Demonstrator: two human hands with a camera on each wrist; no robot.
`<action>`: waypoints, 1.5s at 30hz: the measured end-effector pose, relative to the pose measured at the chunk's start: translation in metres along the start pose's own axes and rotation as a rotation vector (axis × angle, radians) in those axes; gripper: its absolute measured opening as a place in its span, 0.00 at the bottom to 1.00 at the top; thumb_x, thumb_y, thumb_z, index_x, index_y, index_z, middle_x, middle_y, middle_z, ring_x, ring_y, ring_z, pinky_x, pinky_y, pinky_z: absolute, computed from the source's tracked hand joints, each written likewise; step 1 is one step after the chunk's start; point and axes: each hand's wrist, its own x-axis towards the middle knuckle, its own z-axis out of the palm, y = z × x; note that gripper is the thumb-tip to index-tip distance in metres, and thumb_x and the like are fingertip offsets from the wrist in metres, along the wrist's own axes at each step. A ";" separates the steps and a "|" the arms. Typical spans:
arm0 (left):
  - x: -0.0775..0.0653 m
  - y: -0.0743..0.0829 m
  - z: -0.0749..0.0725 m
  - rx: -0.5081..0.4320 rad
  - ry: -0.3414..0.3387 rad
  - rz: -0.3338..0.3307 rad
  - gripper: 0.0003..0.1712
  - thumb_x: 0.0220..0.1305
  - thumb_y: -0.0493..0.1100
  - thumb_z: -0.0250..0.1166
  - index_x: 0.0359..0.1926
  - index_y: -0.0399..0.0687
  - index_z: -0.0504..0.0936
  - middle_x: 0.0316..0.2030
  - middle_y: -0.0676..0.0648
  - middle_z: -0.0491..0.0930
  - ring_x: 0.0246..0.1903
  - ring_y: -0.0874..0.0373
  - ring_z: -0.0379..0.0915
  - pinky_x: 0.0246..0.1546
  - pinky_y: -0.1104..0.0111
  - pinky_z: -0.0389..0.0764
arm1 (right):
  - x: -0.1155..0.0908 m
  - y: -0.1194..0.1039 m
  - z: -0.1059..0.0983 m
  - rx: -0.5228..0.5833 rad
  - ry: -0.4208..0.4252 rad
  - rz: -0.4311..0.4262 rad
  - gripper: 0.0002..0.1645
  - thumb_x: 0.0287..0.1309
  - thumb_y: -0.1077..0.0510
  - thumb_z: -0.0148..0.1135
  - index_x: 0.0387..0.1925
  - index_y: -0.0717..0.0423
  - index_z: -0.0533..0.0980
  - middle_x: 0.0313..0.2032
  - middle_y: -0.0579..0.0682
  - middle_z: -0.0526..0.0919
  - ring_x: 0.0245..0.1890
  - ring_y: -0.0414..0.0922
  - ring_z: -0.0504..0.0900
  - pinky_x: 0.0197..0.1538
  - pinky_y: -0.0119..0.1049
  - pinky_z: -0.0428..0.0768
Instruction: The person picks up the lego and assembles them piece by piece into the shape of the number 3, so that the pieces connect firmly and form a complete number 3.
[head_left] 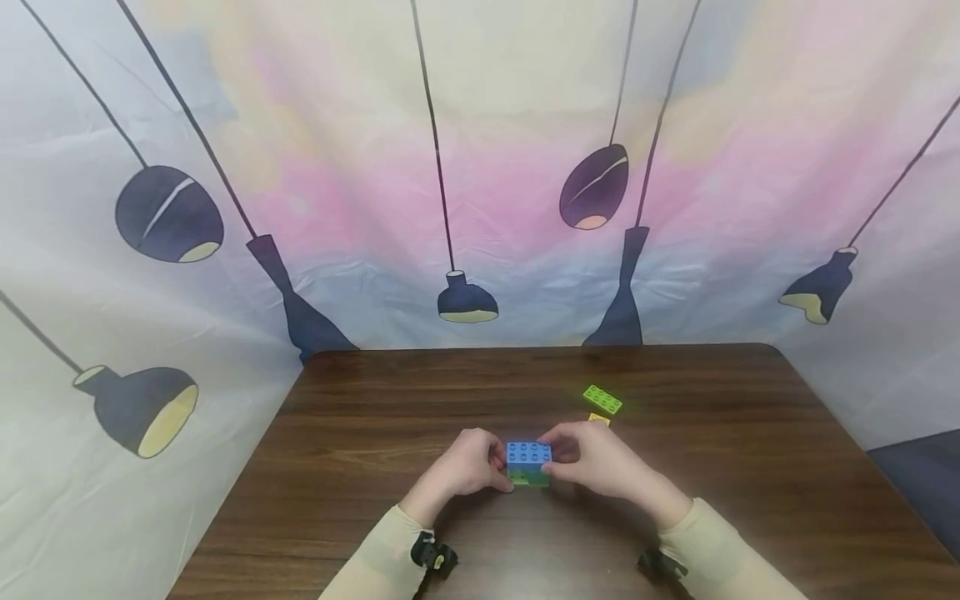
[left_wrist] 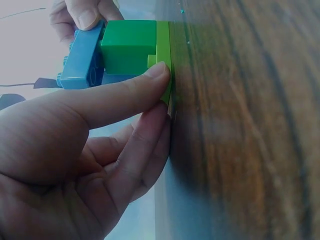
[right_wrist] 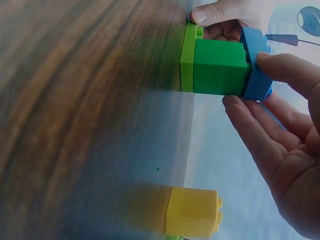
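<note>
A small stack of building bricks stands on the table in front of me. At its bottom is a flat lime-green brick [left_wrist: 163, 42], with a green brick [right_wrist: 220, 67] on it and a blue brick [head_left: 529, 453] on top. In both wrist views the blue brick sits tilted over the green one, with a narrow gap along one side. My left hand [head_left: 474, 461] pinches the lime-green brick at its end, between thumb and fingers. The right hand [head_left: 600, 461] grips the blue brick from the other side, its thumb and fingertips on opposite faces.
Behind my right hand a yellow brick [right_wrist: 192, 212] stands on the wooden table [head_left: 360, 400], partly hidden by that hand in the head view. Just beyond lies another flat lime-green brick [head_left: 602, 399]. A cloth with printed lamps [head_left: 468, 300] hangs behind the table.
</note>
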 end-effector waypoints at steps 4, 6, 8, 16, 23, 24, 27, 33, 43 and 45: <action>-0.001 -0.002 0.002 -0.005 0.006 0.007 0.18 0.46 0.37 0.88 0.30 0.44 0.84 0.26 0.54 0.79 0.28 0.62 0.74 0.30 0.68 0.77 | -0.001 -0.001 0.002 0.009 0.003 -0.006 0.17 0.60 0.57 0.81 0.49 0.55 0.86 0.43 0.47 0.91 0.41 0.40 0.91 0.43 0.35 0.87; -0.002 -0.003 0.003 -0.009 0.006 0.011 0.18 0.45 0.37 0.88 0.30 0.44 0.84 0.26 0.54 0.79 0.28 0.62 0.74 0.30 0.68 0.77 | -0.002 -0.001 0.004 0.012 0.004 -0.004 0.17 0.60 0.57 0.81 0.49 0.55 0.86 0.43 0.47 0.91 0.41 0.40 0.90 0.43 0.35 0.87; -0.002 -0.004 0.003 -0.012 0.005 0.016 0.18 0.45 0.37 0.88 0.30 0.44 0.85 0.26 0.55 0.79 0.28 0.62 0.74 0.30 0.67 0.77 | -0.003 -0.001 0.005 0.012 0.006 0.001 0.17 0.60 0.56 0.81 0.49 0.55 0.86 0.43 0.47 0.91 0.41 0.40 0.90 0.43 0.35 0.87; -0.005 -0.008 0.002 -0.026 -0.002 0.037 0.17 0.45 0.36 0.88 0.29 0.44 0.85 0.26 0.55 0.80 0.27 0.63 0.75 0.30 0.68 0.78 | -0.004 -0.001 0.010 0.014 0.014 -0.009 0.16 0.60 0.57 0.81 0.48 0.55 0.87 0.43 0.47 0.91 0.40 0.39 0.90 0.43 0.36 0.87; -0.006 -0.008 0.002 -0.025 -0.007 0.043 0.17 0.46 0.36 0.88 0.29 0.43 0.85 0.26 0.54 0.80 0.27 0.62 0.74 0.30 0.68 0.78 | -0.002 0.003 0.011 -0.019 0.013 -0.039 0.17 0.61 0.55 0.81 0.50 0.56 0.88 0.44 0.47 0.91 0.40 0.37 0.90 0.43 0.35 0.87; -0.005 -0.007 0.002 -0.028 -0.008 0.039 0.17 0.46 0.36 0.88 0.29 0.43 0.85 0.26 0.54 0.80 0.27 0.62 0.75 0.30 0.68 0.78 | -0.002 0.003 0.010 -0.024 0.016 -0.046 0.17 0.61 0.55 0.81 0.50 0.56 0.88 0.44 0.47 0.92 0.40 0.37 0.90 0.43 0.35 0.87; -0.003 -0.005 0.001 -0.028 -0.003 0.040 0.17 0.46 0.36 0.88 0.28 0.44 0.84 0.25 0.55 0.80 0.27 0.62 0.74 0.30 0.68 0.78 | 0.000 0.002 0.007 -0.037 0.019 -0.058 0.18 0.60 0.56 0.81 0.50 0.57 0.88 0.45 0.48 0.92 0.41 0.38 0.90 0.44 0.35 0.87; -0.002 -0.004 -0.001 -0.025 0.005 0.045 0.17 0.46 0.35 0.87 0.28 0.44 0.84 0.25 0.55 0.80 0.27 0.63 0.74 0.30 0.68 0.77 | 0.003 0.002 0.004 -0.044 0.015 -0.038 0.19 0.59 0.55 0.82 0.50 0.56 0.88 0.45 0.49 0.91 0.41 0.38 0.90 0.43 0.34 0.87; -0.003 -0.001 0.003 -0.036 -0.011 0.036 0.16 0.48 0.35 0.87 0.29 0.44 0.85 0.25 0.54 0.79 0.26 0.62 0.74 0.29 0.68 0.77 | -0.003 -0.002 0.006 -0.077 0.040 0.000 0.18 0.56 0.56 0.84 0.47 0.54 0.89 0.45 0.48 0.91 0.40 0.39 0.90 0.43 0.36 0.87; -0.002 -0.002 0.002 -0.034 -0.006 0.037 0.16 0.48 0.35 0.87 0.29 0.43 0.85 0.25 0.54 0.79 0.26 0.61 0.74 0.29 0.68 0.77 | -0.001 -0.002 0.007 -0.069 0.040 0.001 0.18 0.55 0.57 0.84 0.47 0.53 0.89 0.44 0.47 0.91 0.40 0.38 0.89 0.43 0.36 0.87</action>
